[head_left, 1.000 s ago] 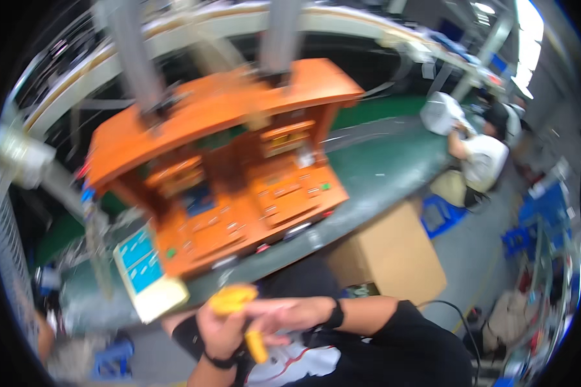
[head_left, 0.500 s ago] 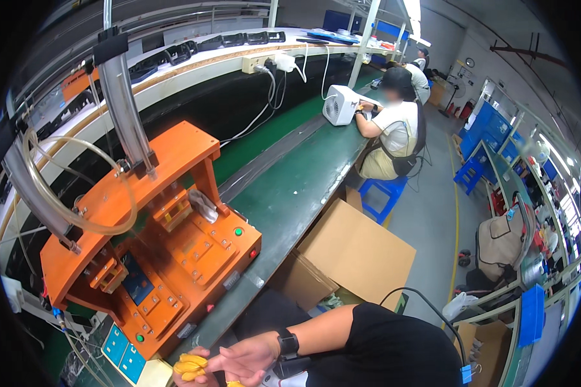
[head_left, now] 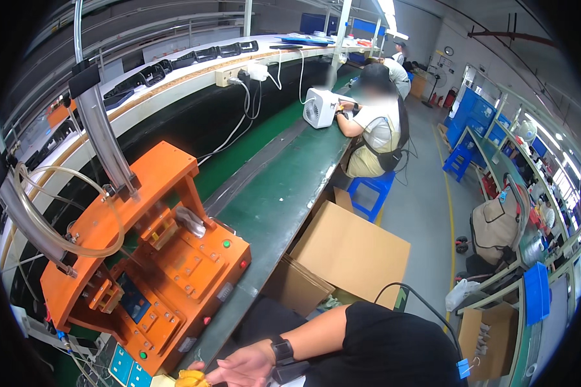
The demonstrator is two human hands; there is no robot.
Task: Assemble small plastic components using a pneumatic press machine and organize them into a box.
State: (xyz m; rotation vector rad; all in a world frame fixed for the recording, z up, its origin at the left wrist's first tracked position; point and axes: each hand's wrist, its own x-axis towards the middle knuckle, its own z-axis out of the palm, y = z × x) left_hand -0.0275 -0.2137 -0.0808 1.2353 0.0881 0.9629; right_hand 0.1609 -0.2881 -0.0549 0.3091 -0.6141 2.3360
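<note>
My right hand (head_left: 246, 366) reaches in from the right at the lower edge, with a dark watch (head_left: 281, 350) on its wrist. Its palm is partly turned up and the visible fingers stretch toward the left. Beside those fingertips is my left hand (head_left: 197, 365), mostly cut off by the lower edge. Yellow rubbery coverings (head_left: 192, 379), which look like finger cots, bunch together at the left hand's fingers. Whether the right fingers touch them cannot be made out. Just beyond the hands stands an orange press machine (head_left: 193, 271) with two metal cylinders on top.
A green bench (head_left: 284, 187) runs away from the press, with a white fan (head_left: 320, 108) on it. A co-worker (head_left: 377, 122) sits there on a blue stool (head_left: 372, 193). Open cardboard boxes (head_left: 352, 248) stand beside the bench. A blue-and-cream control box (head_left: 128, 367) sits by the press.
The view has shifted, so the press and hands sit lower in the picture. Less of my left hand and its yellow coverings shows. My right hand stays close beside the left.
</note>
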